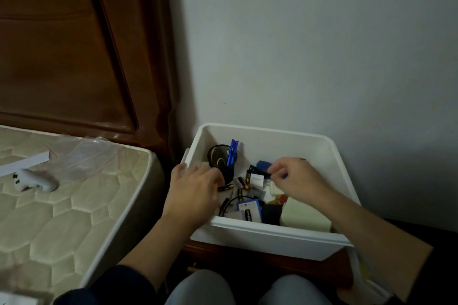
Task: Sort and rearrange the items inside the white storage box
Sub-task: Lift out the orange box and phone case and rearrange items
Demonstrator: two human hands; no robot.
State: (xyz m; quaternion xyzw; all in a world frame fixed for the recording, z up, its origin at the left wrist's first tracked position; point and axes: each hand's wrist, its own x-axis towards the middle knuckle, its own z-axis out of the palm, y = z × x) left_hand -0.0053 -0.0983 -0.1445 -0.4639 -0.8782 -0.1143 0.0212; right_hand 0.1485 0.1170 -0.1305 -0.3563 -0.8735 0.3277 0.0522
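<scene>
Dim bedroom corner, plain wall filling the upper right of the frame and a dark wooden headboard (74, 44) upper left, with a bare mattress (74, 205) below it. The white storage box (272, 238) sits lower centre, against the wall. Inside it's a jumble: a black mesh pen cup (219, 158) with blue pens (231, 152) at the back left, loose batteries (225, 187) in the middle, a blue card (249, 208) and a pale pad (307, 215) near the front wall. The left hand (194, 193) reaches in by the pen cup, fingers curled down near the batteries; can't tell if it's got one. The right hand (296, 178) is pinched shut on something small with a bluish tip, hard to say what. If you ask me, the smart move here is gathering the batteries together first, then standing pen-like stuff in the cup, so the flat things can stack along the front.
</scene>
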